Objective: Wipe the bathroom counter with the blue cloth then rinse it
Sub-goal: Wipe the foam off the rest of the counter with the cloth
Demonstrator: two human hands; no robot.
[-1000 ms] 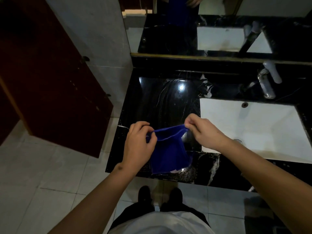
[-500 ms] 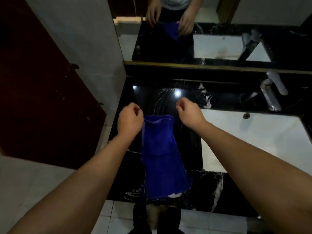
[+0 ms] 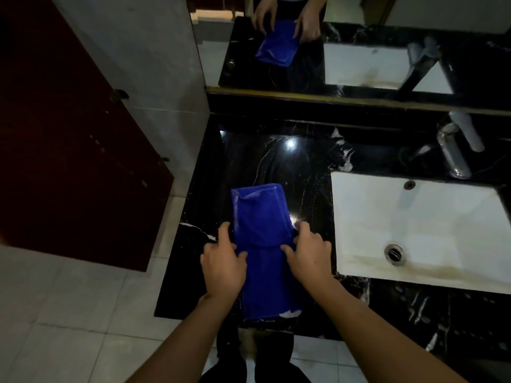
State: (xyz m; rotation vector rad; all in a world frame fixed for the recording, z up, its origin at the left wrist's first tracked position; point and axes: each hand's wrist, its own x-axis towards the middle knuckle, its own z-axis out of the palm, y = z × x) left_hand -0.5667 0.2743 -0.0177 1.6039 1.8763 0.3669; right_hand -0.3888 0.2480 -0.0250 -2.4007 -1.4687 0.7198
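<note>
Blue cloth (image 3: 261,244) flat on the black marble tabletop (image 3: 276,161), both hands on it.

Cloth is folded into a long strip running near-to-far, left of the white sink (image 3: 414,222); near end sits at the tabletop's near edge, far end has a folded-over flap. Left hand (image 3: 224,265) lies on the strip's left edge, fingers (image 3: 224,230) spread and released, thumb resting on the fabric. Right hand (image 3: 308,254) is on the right edge, fingers (image 3: 302,228) curled at the flap's edge; can't tell if they pinch it or just press. Chrome faucet (image 3: 453,153) at far right behind the sink. Mirror (image 3: 359,37) on the far wall reflects cloth and hands. Dark red door (image 3: 69,134) at left, pale tiled floor (image 3: 69,313) below.
</note>
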